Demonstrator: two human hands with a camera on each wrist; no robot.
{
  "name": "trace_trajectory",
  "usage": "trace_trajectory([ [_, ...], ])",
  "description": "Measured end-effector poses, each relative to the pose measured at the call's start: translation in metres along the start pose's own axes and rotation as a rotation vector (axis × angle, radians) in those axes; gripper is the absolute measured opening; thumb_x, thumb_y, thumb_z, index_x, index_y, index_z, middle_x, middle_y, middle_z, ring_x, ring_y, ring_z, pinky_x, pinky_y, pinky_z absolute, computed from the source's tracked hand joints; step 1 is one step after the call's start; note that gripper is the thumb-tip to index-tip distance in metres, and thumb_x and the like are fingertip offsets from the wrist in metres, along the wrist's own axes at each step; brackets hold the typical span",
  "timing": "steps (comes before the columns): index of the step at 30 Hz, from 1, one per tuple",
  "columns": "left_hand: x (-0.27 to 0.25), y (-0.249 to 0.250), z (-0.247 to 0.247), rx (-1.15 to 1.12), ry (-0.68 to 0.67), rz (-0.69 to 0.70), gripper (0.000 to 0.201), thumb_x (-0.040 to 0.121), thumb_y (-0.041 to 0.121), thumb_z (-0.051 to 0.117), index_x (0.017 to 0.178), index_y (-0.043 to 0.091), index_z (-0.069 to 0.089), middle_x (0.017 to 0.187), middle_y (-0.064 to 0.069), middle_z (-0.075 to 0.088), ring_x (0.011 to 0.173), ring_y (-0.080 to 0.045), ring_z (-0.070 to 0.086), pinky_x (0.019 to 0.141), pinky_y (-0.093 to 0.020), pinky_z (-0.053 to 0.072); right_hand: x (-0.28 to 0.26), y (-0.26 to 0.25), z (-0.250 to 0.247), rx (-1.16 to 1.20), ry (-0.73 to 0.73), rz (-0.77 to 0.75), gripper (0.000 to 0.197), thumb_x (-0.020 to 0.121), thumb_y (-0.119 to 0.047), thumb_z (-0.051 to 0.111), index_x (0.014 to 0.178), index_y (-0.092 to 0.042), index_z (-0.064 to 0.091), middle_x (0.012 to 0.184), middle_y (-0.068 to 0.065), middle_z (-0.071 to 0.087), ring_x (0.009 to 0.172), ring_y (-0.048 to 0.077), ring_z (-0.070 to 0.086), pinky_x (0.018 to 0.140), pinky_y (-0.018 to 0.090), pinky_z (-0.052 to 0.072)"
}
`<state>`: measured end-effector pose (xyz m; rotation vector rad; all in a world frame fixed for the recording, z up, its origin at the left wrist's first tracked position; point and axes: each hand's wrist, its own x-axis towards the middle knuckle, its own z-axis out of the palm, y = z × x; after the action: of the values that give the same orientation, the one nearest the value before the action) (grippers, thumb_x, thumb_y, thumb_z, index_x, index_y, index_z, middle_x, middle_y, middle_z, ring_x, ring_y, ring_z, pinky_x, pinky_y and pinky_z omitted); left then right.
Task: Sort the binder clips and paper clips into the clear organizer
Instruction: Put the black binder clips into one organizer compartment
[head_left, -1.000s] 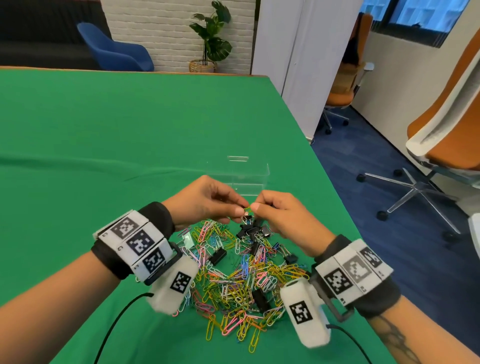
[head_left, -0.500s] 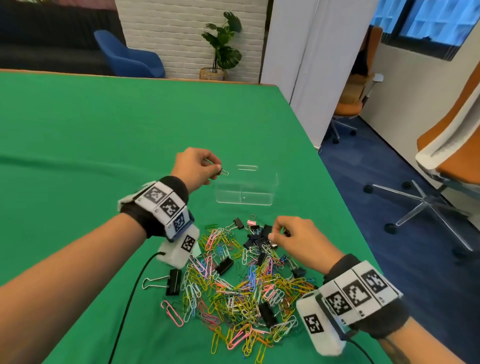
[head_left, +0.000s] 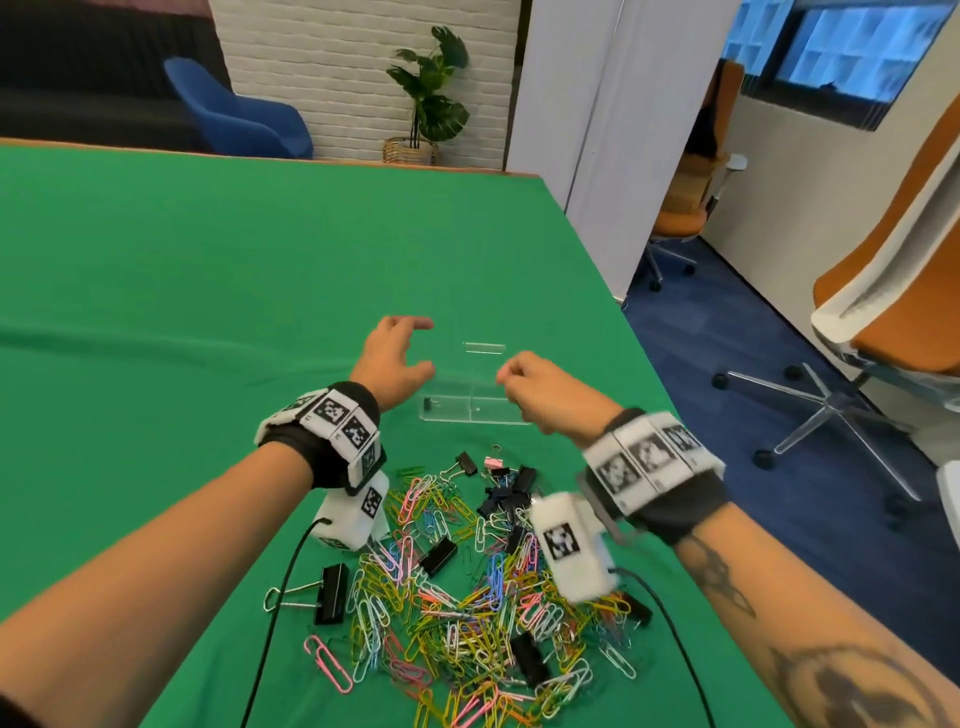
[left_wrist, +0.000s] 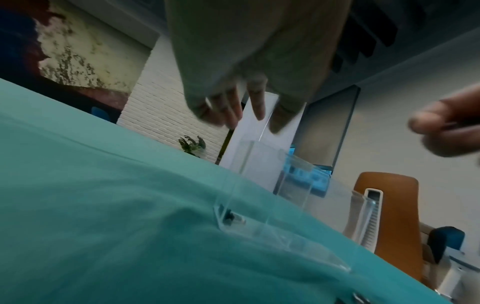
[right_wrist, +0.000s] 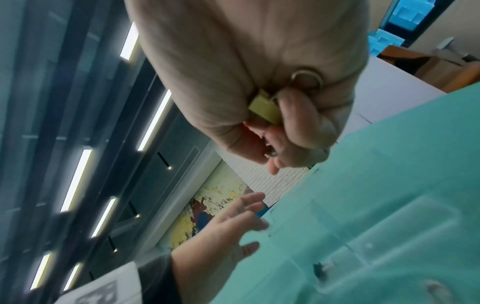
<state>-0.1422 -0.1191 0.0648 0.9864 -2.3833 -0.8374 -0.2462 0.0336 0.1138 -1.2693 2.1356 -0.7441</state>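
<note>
The clear organizer (head_left: 475, 408) stands on the green table, beyond a pile of coloured paper clips and black binder clips (head_left: 467, 577). One small black binder clip (head_left: 428, 402) lies in its left compartment, also seen in the left wrist view (left_wrist: 230, 218). My left hand (head_left: 423, 347) hovers open at the organizer's left end with fingers spread and nothing in it. My right hand (head_left: 505, 376) is above the organizer's right part. It pinches a yellow-green binder clip (right_wrist: 265, 111), which is hidden in the head view.
A large black binder clip (head_left: 331, 595) with silver handles lies left of the pile, and a pink paper clip (head_left: 327, 662) nearer me. The table's right edge (head_left: 649, 374) runs close to the organizer. Wrist camera cables (head_left: 280, 597) trail over the cloth.
My left hand has let go of its small clip and opened; that clip now lies in the left compartment. My right hand has risen from the pile to over the organizer with a yellow-green clip.
</note>
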Motion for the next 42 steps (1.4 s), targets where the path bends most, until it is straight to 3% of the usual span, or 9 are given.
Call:
trace_trajectory([
  [3,0.001,-0.003,0.003,-0.015,-0.233,-0.023,0.081,0.074,0.008,0.074,0.142,0.009,0.03,0.142,-0.013,0.041,0.129,-0.027,0.041,0.107,-0.033,0.032,0.043,-0.018,0.005,-0.042,0.046,-0.018,0.014,0.093,-0.008,0.036,0.103,-0.011,0.046,0.071,-0.002,0.04,0.065,0.016,0.039,0.052,0.022,0.029],
  [8,0.001,-0.007,0.007,-0.068,-0.193,0.027,0.064,0.067,0.012,0.081,0.123,0.003,0.051,0.117,-0.012,0.06,0.094,-0.017,0.049,0.088,-0.026,0.042,0.079,-0.026,0.021,-0.179,0.078,-0.09,0.016,0.087,-0.008,0.055,0.103,-0.007,0.054,0.081,0.005,0.055,0.085,0.021,0.05,0.073,0.028,0.038],
  [11,-0.002,-0.01,-0.001,-0.068,-0.259,0.045,0.064,0.066,0.012,0.082,0.122,0.004,0.052,0.103,-0.004,0.056,0.092,-0.017,0.05,0.077,-0.02,0.04,0.079,-0.027,0.021,-0.37,-0.018,-0.216,0.019,0.084,-0.01,0.061,0.101,-0.003,0.059,0.104,0.015,0.064,0.094,0.026,0.057,0.074,0.026,0.038],
  [14,-0.006,-0.015,-0.006,-0.071,-0.257,0.053,0.055,0.066,0.01,0.082,0.114,0.003,0.056,0.095,0.0,0.054,0.089,-0.016,0.049,0.065,-0.003,0.037,0.075,-0.03,0.016,-0.406,-0.044,-0.306,0.018,0.084,-0.01,0.062,0.1,-0.003,0.062,0.106,0.015,0.065,0.088,0.021,0.053,0.073,0.021,0.035],
  [20,-0.012,-0.015,-0.007,-0.12,-0.254,0.05,0.061,0.065,0.01,0.082,0.118,0.003,0.055,0.102,0.001,0.056,0.093,-0.014,0.05,0.064,0.005,0.038,0.069,-0.037,0.013,-0.333,-0.026,-0.307,0.022,0.091,-0.013,0.048,0.109,-0.002,0.057,0.112,0.015,0.062,0.089,0.016,0.046,0.077,0.024,0.035],
  [26,-0.018,-0.014,-0.007,-0.144,-0.257,0.023,0.067,0.063,0.011,0.083,0.123,0.006,0.053,0.103,0.0,0.056,0.093,-0.015,0.051,0.077,-0.018,0.04,0.066,-0.033,0.024,-0.569,-0.156,-0.305,0.028,0.089,-0.011,0.048,0.117,-0.007,0.047,0.119,0.015,0.052,0.103,0.028,0.053,0.08,0.031,0.038],
  [31,-0.017,-0.014,-0.005,-0.186,-0.258,-0.026,0.075,0.059,0.011,0.086,0.124,0.006,0.049,0.105,-0.003,0.058,0.094,-0.017,0.053,0.09,-0.029,0.047,0.064,-0.028,0.02,-0.557,-0.156,-0.343,0.046,0.082,-0.019,0.066,0.123,-0.011,0.045,0.121,0.011,0.053,0.104,0.022,0.053,0.081,0.026,0.036],
  [36,-0.018,-0.015,-0.003,-0.23,-0.25,-0.048,0.073,0.059,0.008,0.086,0.122,0.002,0.05,0.102,-0.003,0.058,0.09,-0.017,0.053,0.086,-0.024,0.045,0.063,-0.03,0.019,-0.422,-0.137,-0.329,0.038,0.086,-0.012,0.06,0.122,-0.007,0.049,0.11,0.01,0.053,0.096,0.019,0.05,0.09,0.032,0.042],
  [42,-0.018,-0.016,-0.004,-0.257,-0.251,-0.062,0.069,0.059,0.007,0.085,0.118,0.003,0.051,0.102,-0.004,0.059,0.09,-0.017,0.054,0.079,-0.017,0.046,0.064,-0.03,0.014,-0.361,-0.107,-0.329,0.035,0.087,-0.009,0.056,0.121,-0.007,0.051,0.098,0.001,0.048,0.089,0.014,0.044,0.079,0.023,0.035],
])
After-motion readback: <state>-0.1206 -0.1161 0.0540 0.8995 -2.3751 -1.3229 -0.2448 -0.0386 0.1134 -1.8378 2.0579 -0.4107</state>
